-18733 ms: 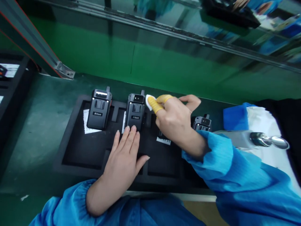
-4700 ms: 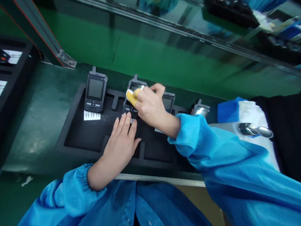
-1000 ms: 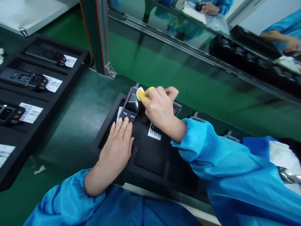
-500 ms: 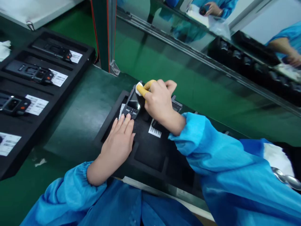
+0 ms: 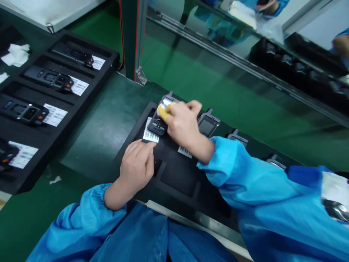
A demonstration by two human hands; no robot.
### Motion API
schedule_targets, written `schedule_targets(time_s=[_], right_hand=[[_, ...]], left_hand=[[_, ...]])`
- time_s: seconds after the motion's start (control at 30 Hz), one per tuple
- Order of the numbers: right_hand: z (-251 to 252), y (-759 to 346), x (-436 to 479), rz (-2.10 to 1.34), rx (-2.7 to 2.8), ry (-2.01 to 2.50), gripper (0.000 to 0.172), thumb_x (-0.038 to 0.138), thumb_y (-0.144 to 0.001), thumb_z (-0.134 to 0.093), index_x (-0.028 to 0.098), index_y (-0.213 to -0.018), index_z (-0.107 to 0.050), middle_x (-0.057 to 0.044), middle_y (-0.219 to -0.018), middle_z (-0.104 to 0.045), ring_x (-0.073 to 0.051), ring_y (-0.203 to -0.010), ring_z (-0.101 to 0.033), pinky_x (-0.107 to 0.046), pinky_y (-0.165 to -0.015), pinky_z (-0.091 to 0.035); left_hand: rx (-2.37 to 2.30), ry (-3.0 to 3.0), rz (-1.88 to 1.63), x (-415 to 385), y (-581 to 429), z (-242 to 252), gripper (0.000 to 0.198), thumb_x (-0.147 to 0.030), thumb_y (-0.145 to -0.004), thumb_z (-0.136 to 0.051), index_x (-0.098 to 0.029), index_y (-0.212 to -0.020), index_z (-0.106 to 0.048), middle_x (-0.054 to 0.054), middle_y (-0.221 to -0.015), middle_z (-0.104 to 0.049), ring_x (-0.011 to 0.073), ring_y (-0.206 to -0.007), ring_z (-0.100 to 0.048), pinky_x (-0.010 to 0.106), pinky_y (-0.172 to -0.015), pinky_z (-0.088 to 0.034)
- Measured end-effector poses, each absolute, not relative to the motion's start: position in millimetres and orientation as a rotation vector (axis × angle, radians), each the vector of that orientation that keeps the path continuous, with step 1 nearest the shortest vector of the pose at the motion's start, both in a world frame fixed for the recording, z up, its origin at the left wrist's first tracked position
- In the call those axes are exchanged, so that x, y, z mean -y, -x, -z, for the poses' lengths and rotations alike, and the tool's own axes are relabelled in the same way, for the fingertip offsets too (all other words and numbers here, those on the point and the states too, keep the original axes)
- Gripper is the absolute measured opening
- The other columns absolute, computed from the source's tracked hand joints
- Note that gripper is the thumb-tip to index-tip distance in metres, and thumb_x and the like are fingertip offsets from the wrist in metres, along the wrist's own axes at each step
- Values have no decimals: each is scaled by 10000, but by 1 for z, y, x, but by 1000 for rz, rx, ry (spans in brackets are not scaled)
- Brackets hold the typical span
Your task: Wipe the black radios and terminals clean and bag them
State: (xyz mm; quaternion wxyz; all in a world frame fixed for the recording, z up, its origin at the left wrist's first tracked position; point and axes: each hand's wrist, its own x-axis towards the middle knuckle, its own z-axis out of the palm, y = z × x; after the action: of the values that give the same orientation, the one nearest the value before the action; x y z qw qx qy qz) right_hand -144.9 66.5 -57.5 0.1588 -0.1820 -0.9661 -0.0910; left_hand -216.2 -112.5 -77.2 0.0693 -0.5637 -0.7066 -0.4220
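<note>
Now the left hand (image 5: 137, 165) is off the handset (image 5: 157, 126), its fingers curled; the right hand (image 5: 182, 123) pinches a white pad (image 5: 159, 109).

Glossy green worktop (image 5: 95, 120); green panel (image 5: 207, 80) behind, grey rail (image 5: 218, 50) atop; 1 red-edged post (image 5: 130, 40).

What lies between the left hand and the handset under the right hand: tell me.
Head view: a white printed label lies between left hand and handset.

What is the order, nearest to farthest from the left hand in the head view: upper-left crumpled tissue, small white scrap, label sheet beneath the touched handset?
1. Label sheet: just ahead of the left hand, partly under the handset.
2. White scrap: off left.
3. Crumpled tissue: far upper left.
</note>
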Motion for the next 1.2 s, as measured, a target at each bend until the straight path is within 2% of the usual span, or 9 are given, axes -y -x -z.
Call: schedule_targets(time_s=[0.13,0.23,0.43,0.5,0.57,0.7,0.83,0.97,1.2], right_hand=[[67,132,-36,355,2743,132,394,143,-966,-350,179,-746,-675,-16,-730,-579,-143,-767,-408,-378,-772,-161],[66,124,-31,308,2773,-67,340,173,-964,-392,199,-808,-692,2,-725,-598,-133,-747,-412,-370,-764,-170],[59,121,-78,188,2695,594,357,184,-963,-341,256,-1048,-681,-25,-979,-649,-169,-895,-476,-389,-792,-157],[64,121,-79,240,2714,553,363,170,-961,-341,237,-979,-697,-22,-923,-652,-161,-859,-475,-385,-786,-154],[70,118,-67,328,2725,416,383,145,-961,-336,211,-877,-704,-17,-827,-640,-145,-798,-458,-379,-778,-154],[73,110,-32,423,2648,200,416,132,-966,-335,175,-746,-685,-13,-709,-601,-135,-723,-413,-370,-778,-174],[62,111,-39,389,2639,192,380,155,-971,-344,191,-859,-706,-6,-730,-616,-137,-746,-420,-365,-782,-177],[55,119,-75,369,2652,612,368,137,-962,-334,205,-988,-695,-38,-907,-651,-160,-844,-449,-372,-784,-159],[68,115,-40,260,2795,355,336,110,-931,-401,168,-765,-687,-30,-729,-581,-147,-747,-429,-373,-771,-178]], left_hand=[[2144,1609,1281,116,219,75,207,-123,-908,-434,-147,-961,-632,66,-799,-706,188,-793,-670,325,-766,-543],[2131,1596,1339,116,219,74,204,-124,-917,-423,-160,-961,-619,55,-793,-699,169,-749,-658,302,-722,-528],[2131,1581,1401,117,219,72,185,-119,-914,-434,-147,-949,-613,40,-737,-674,156,-690,-635,289,-670,-512],[2147,1593,1362,117,218,73,188,-114,-905,-432,-157,-962,-606,43,-767,-682,165,-749,-655,308,-732,-533],[2202,1658,1249,115,217,74,238,-73,-879,-399,-155,-999,-588,96,-968,-704,209,-990,-658,399,-918,-512],[2360,1870,945,107,214,78,393,13,-800,-322,-115,-1120,-511,208,-1454,-437,287,-1407,-332,576,-1133,-288],[2405,1962,821,101,212,80,416,29,-787,-304,-112,-1135,-481,229,-1449,-435,277,-1406,-325,568,-1138,-300],[2428,1958,764,100,212,79,387,47,-774,-307,-111,-1077,-490,252,-1446,-427,286,-1404,-312,559,-1126,-335],[2375,1996,767,101,216,83,444,36,-764,-340,-92,-1171,-461,266,-1431,-438,317,-1392,-328,590,-1113,-342]])
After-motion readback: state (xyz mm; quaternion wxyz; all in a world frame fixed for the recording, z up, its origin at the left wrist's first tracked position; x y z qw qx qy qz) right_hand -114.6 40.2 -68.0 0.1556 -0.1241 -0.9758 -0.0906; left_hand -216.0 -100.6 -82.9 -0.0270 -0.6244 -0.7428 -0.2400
